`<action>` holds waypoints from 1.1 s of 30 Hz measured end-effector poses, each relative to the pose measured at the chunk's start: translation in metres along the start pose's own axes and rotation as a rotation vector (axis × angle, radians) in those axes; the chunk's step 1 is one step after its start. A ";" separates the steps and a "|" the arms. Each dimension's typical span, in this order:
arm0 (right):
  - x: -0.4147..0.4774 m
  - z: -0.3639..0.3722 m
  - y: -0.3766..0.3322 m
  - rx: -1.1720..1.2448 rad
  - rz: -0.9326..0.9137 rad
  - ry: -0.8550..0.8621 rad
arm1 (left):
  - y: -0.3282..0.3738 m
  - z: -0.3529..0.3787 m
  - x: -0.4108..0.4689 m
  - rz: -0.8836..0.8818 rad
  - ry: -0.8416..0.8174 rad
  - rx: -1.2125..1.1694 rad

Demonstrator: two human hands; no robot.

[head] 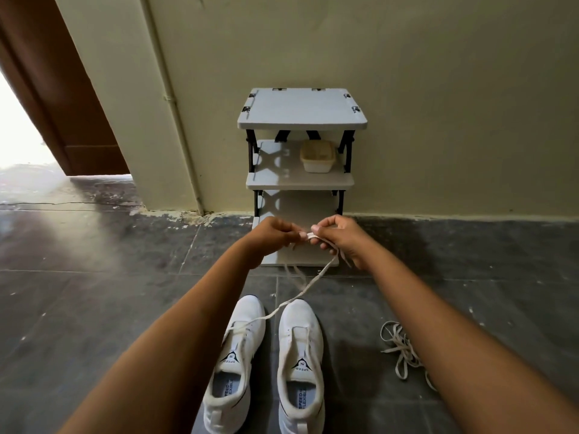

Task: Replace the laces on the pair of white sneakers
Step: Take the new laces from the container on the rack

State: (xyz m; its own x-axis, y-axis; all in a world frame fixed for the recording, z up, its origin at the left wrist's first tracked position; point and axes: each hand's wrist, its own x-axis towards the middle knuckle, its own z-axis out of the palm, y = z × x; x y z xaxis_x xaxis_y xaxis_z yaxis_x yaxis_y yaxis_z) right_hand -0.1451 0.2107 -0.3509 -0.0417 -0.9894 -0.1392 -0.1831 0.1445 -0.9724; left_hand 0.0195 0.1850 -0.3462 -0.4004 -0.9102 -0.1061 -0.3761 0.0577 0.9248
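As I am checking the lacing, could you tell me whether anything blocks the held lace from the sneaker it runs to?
Nothing visible does: the lace, pinched by the left hand and right hand, hangs free down to the sneaker, just skirting the other sneaker's toe.

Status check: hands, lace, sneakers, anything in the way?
Left hand and right hand both pinch the lace. Lace runs down to eyelets of left sneaker. Loose laces on floor, clear of hands.

A home entryway: small shoe rack against a painted wall, open door, tiled floor.
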 end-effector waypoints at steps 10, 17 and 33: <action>-0.002 -0.031 0.006 0.281 0.090 0.168 | -0.042 -0.030 -0.001 -0.466 0.549 0.504; -0.006 -0.031 -0.006 0.549 0.108 0.049 | -0.043 -0.031 0.006 -0.370 0.638 0.050; 0.002 0.001 -0.020 0.509 0.092 0.054 | 0.005 -0.004 0.001 -0.050 0.136 -0.094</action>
State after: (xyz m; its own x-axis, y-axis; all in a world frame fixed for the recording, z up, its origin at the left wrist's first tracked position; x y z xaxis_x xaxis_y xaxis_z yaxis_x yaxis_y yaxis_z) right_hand -0.1404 0.2054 -0.3321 -0.0881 -0.9687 -0.2320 0.3245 0.1923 -0.9261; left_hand 0.0206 0.1825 -0.3403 -0.2640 -0.9584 -0.1084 -0.3104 -0.0220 0.9504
